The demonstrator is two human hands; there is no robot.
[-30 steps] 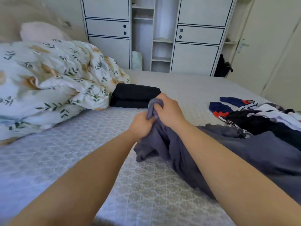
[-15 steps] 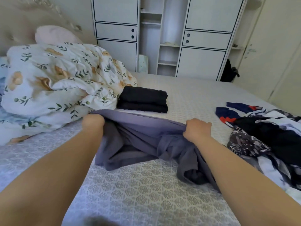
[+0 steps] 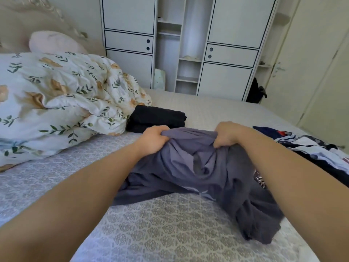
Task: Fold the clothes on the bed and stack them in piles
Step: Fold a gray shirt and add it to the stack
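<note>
A crumpled grey-blue garment (image 3: 190, 167) lies bunched on the bed (image 3: 160, 233) in front of me. My left hand (image 3: 154, 138) grips its upper edge on the left. My right hand (image 3: 228, 134) grips the same edge on the right, fingers curled into the cloth. The rest of the garment trails down toward the lower right. Behind my hands sits a folded stack of black clothes (image 3: 156, 118). A heap of unfolded clothes (image 3: 311, 148), dark blue, white and black, lies at the right.
A bunched floral duvet (image 3: 62, 103) fills the left of the bed, with a pink pillow (image 3: 54, 42) behind it. A white wardrobe (image 3: 188, 44) stands past the bed's far edge. A door (image 3: 306, 59) is at the right.
My hands met at one corner of the garment, spread wide apart along its edge, then came closer together and lifted the bunched cloth. The view shifted slightly.
</note>
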